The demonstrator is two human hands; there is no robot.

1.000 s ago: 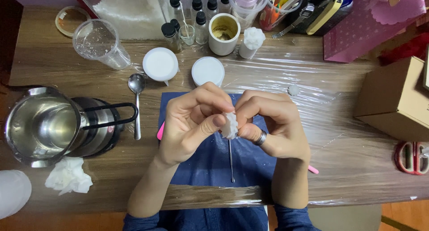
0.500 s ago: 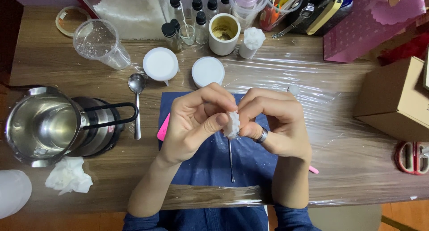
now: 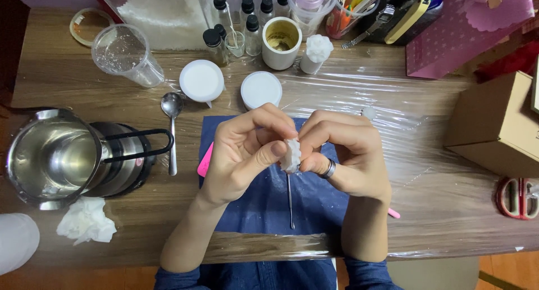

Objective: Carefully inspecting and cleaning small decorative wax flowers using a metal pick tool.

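Nearest the camera, a thin metal tool (image 3: 290,203) lies on the blue mat (image 3: 264,206), its upper end running up under the hands. Just above it, the left hand (image 3: 244,152) and the right hand (image 3: 348,155) meet over the mat, thumbs and fingertips of both pinched together on a small white lump (image 3: 291,154) held in the air between them. The lump looks soft and frilly, so too firm a squeeze would likely flatten or tear it, and a slackened pinch would drop it onto the mat, perhaps onto the tool below. White crumbs already speckle the mat, a sign that the material sheds easily. A pink stick (image 3: 205,160) pokes out from under the left hand, and a nudge of the wrist could roll it off the mat. Further left, the spoon (image 3: 171,124) lies beside the steel pot (image 3: 53,158) on its stand; a stray left elbow could knock the black handle and tip whatever is inside. A crumpled tissue (image 3: 85,221) sits near the front edge. Beyond the hands stand two white round lids (image 3: 202,81), a clear plastic cup (image 3: 126,54) and a cluster of small bottles (image 3: 247,23); a careless reach across them could topple the lot.
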